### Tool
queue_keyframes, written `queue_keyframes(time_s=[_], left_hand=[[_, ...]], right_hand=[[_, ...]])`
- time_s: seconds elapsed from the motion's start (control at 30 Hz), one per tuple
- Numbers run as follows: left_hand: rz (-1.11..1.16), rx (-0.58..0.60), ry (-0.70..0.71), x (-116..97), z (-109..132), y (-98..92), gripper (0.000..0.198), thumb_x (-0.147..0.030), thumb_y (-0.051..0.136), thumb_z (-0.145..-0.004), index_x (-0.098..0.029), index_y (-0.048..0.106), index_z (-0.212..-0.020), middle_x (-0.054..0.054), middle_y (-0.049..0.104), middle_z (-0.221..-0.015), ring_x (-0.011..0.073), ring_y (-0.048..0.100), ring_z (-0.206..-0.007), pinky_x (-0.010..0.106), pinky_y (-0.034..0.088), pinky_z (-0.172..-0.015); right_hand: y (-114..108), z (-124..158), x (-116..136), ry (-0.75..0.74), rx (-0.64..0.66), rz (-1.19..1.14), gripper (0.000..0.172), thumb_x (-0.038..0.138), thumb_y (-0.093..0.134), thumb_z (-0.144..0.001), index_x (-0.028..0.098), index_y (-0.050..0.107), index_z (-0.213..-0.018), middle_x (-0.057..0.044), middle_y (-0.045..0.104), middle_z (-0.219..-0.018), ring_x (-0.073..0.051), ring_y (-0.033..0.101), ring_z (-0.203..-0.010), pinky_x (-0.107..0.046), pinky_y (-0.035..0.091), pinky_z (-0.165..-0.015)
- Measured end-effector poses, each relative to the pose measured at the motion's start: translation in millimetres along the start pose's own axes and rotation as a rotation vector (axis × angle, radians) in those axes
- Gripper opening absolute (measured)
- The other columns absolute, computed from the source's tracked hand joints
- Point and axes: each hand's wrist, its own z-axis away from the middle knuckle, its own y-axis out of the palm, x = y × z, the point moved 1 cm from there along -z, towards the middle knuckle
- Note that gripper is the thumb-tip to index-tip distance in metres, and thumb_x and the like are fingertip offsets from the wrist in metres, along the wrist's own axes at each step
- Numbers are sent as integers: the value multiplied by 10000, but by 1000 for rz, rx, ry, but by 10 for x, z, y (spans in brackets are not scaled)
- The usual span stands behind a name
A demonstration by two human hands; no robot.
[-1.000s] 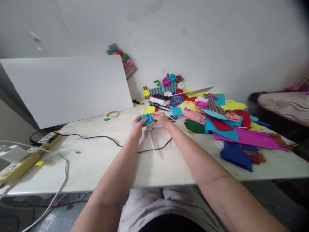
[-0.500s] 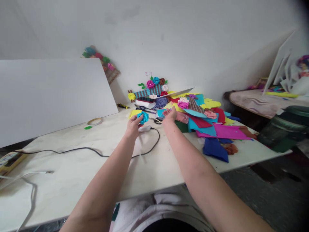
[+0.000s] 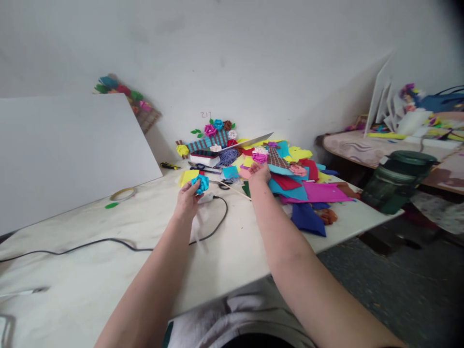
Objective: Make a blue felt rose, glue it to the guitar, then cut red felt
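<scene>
Here, a ruffled, bright-blue flower point(image 3: 201, 183) in the left hand point(image 3: 186, 199), right hand point(image 3: 260, 174) unclear in grip.

Middle of the counter point(image 3: 232, 246): I see bare surface out to the near edge.
Black cord point(image 3: 108, 240): snakes low leftward and loops near the left hand point(image 3: 188, 195).
White board point(image 3: 72, 154): walls off the back left.
Between hands: scissors point(image 3: 224, 185) and a thin stick point(image 3: 237, 192) lie low, air above.
Coloured heap point(image 3: 295, 188): crowds the right hand point(image 3: 259, 173), blocking rightward passage.
Green jar point(image 3: 393, 188): stands at the right corner.
</scene>
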Motion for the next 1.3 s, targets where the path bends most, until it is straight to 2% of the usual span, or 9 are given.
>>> queue_keyframes(time_s=[0.13, 0.3, 0.43, 0.6, 0.8, 0.9, 1.07, 1.17, 1.3], left_hand=[[19, 53, 6, 17, -16, 81, 289, -266, 821, -537, -159, 636, -731, -7, 627, -649, 86, 551, -561, 210, 446, -577], [72, 169, 48, 49, -49, 273, 192, -204, 801, -577, -128, 654, -673, 19, 625, -638, 84, 545, -566, 208, 435, -600], [134, 207, 14, 108, -78, 422, 148, -164, 782, -604, -133, 646, -653, 9, 622, -637, 77, 549, -584, 201, 437, -623], [194, 207, -67, 248, -81, 627, 196, -163, 791, -594, -151, 601, -640, -10, 617, -645, 78, 555, -585, 237, 463, -692], [190, 261, -130, 369, -29, 808, 261, -228, 809, -582, -170, 565, -657, -20, 614, -651, 91, 571, -614, 278, 482, -742], [172, 264, -135, 358, -1, 800, 263, -245, 810, -577, -173, 577, -675, -21, 617, -665, 96, 576, -630, 290, 494, -752], [158, 233, -108, 252, 3, 675, 273, -269, 806, -585, -187, 588, -726, -11, 635, -733, 129, 614, -724, 316, 508, -783], [167, 210, -68, 144, -11, 571, 290, -282, 797, -597, -200, 605, -797, 1, 654, -796, 155, 631, -822, 337, 507, -817], [178, 183, -5, -8, -29, 388, 292, -289, 796, -602, -211, 605, -809, 9, 667, -828, 172, 633, -890, 357, 495, -857]], right_hand=[[-38, -11, 21, 31, 1, 15, 284, 354, 436, -879, 157, 499, -685, 17, 537, -508, -73, 498, -397, -162, 433, -352], [-77, -35, 49, 22, -58, 13, 277, 404, 466, -864, 176, 464, -708, 35, 517, -470, -79, 492, -373, -169, 441, -356], [-105, -120, 72, 42, -26, 8, 258, 367, 471, -858, 170, 464, -692, 33, 506, -440, -75, 482, -361, -155, 417, -343], [-109, -179, 24, 87, 2, 26, 172, 258, 473, -828, 156, 479, -689, 20, 524, -437, -75, 458, -347, -161, 387, -313], [-46, -76, -3, 32, -7, 42, 175, 273, 504, -798, 142, 521, -683, 3, 567, -499, -78, 506, -390, -160, 408, -335], [6, 16, 51, -2, 13, 50, 185, 282, 510, -793, 148, 538, -669, 6, 580, -522, -74, 502, -388, -160, 401, -334], [104, 166, 140, -72, 86, 55, 221, 298, 518, -802, 161, 536, -629, 23, 565, -490, -60, 457, -362, -162, 399, -349], [157, 237, 104, -108, 208, 81, 267, 320, 548, -793, 155, 526, -584, 23, 551, -457, -54, 426, -343, -166, 383, -347], [195, 348, -69, -105, 450, 144, 251, 274, 566, -766, 142, 533, -554, 9, 577, -454, -54, 426, -333, -169, 352, -337]])
